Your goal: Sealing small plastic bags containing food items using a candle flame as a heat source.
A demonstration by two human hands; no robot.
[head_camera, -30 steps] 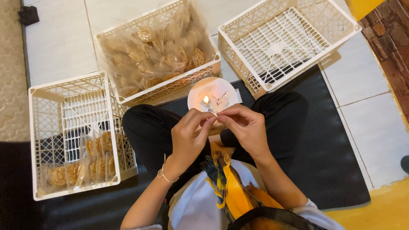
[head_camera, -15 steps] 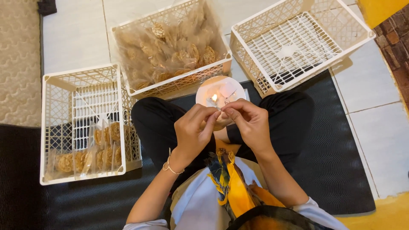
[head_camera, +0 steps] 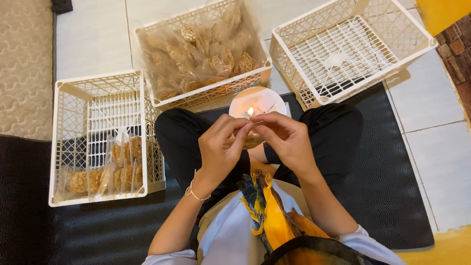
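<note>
Hands together over candle flame [head_camera: 250, 111]; left hand [head_camera: 221, 147], right hand [head_camera: 287, 140] grips pinching small clear packet [head_camera: 252, 140].

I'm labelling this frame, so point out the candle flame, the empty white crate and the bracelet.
candle flame [head_camera: 250, 111], head view, on the bright flame itself.
empty white crate [head_camera: 299, 30], head view, on its left rim.
bracelet [head_camera: 193, 193], head view, on the thin band at the left wrist.

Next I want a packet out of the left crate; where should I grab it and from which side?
Judging by how they stand, take a packet by its clear top edge, coming straight down from above. The packets stand on edge in a row inside the left crate, whose walls block the sides; only the top is open.
</note>
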